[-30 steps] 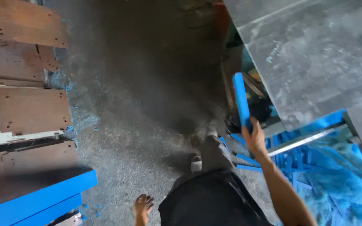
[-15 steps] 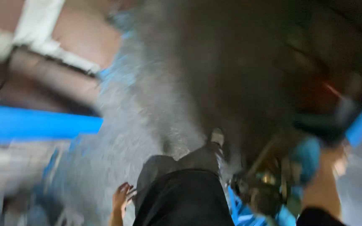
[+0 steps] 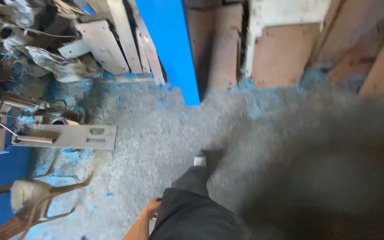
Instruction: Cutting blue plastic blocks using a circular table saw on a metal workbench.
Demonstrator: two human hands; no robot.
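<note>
- Down at 6 o'clock: left hand (image 3: pixel 151 208), too blurry to tell wide or curled; right hand out of sight.
- Nearest, at 8 o'clock: worn chair (image 3: pixel 27 200); metal plate (image 3: pixel 67 136) at 9.
- Might have tripped on either.

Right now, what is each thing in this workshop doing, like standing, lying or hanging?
Left hand: empty, hanging beside the dark trouser leg.
Right hand: out of view.
Blue board: standing on end among the wooden planks.
Grey metal plate: lying flat, sticking out from the machine.
Chair: tilted on the floor, seat worn.
</note>
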